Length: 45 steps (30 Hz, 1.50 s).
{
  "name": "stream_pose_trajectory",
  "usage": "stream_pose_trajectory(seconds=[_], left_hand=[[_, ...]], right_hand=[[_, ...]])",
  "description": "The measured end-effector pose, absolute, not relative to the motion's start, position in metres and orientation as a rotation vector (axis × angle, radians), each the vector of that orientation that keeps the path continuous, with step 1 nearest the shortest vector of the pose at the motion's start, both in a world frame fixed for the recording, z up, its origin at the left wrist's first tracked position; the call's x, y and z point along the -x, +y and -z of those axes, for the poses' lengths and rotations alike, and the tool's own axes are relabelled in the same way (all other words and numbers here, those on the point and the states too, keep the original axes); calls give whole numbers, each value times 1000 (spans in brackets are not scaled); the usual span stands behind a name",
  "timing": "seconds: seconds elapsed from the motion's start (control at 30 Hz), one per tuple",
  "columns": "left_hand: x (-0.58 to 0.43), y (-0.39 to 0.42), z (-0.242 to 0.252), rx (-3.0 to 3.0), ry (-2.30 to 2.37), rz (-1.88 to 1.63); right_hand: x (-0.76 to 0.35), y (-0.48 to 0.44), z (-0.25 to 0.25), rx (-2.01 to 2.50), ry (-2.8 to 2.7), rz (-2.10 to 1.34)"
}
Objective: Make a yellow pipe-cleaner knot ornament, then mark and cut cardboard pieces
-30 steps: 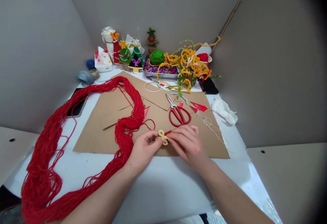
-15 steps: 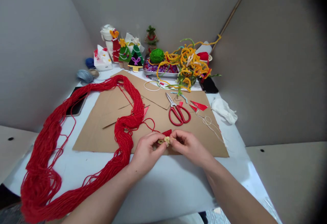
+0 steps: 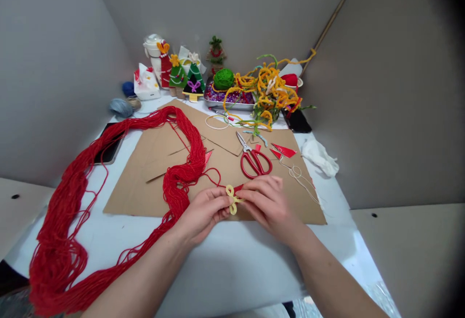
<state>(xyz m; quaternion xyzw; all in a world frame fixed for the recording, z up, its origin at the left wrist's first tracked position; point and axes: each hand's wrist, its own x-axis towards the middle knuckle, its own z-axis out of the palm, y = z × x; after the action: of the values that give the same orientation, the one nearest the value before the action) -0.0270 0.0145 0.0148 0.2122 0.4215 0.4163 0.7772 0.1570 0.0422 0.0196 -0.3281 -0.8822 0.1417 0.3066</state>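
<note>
Spread wider now, that yellow pipe-cleaner bow [image 3: 233, 199]?

Yes, its loops show fully, where a moment ago fingers hid them.

What lies furthest left?

A red yarn hank [image 3: 194, 151], sprawling across the worktop [image 3: 232, 265] and onto a cardboard sheet [image 3: 138, 182].

And the left hand [image 3: 203, 214]?

Pinching the bow's left side, just beside the yarn.

And the right hand [image 3: 269, 202]?

Clenched on its other side, by a red strip [image 3: 239, 189], above the cardboard.

Beyond that?

Just red-handled scissors [image 3: 253, 159], lying untouched, close above the right hand.
</note>
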Motion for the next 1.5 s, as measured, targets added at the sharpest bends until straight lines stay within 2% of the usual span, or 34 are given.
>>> stream_pose_trajectory(seconds=[0.27, 0.4, 0.53, 0.67, 0.83, 1.27, 1.5], left_hand=[[26, 14, -16, -784, 1155, -927], [26, 10, -11, -1042, 1229, -952], [24, 5, -9, -1294, 1338, -990], [22, 8, -9, -1099, 1335, -1001], [23, 15, -10, -649, 1156, -984], [20, 11, -12, -721, 1113, -930], [20, 14, -8, -587, 1059, -1106]], right_hand=[[-152, 37, -21, 945, -2315, -504], [-148, 36, -21, 1024, -2153, -808], [-144, 37, -20, 1185, -1918, -1265], [-144, 38, -21, 1248, -1716, -1562], [-150, 41, -24, 1239, -1632, -1457], [-140, 35, -16, 1282, -1600, -1555], [-138, 34, -13, 1194, -1531, -1504]])
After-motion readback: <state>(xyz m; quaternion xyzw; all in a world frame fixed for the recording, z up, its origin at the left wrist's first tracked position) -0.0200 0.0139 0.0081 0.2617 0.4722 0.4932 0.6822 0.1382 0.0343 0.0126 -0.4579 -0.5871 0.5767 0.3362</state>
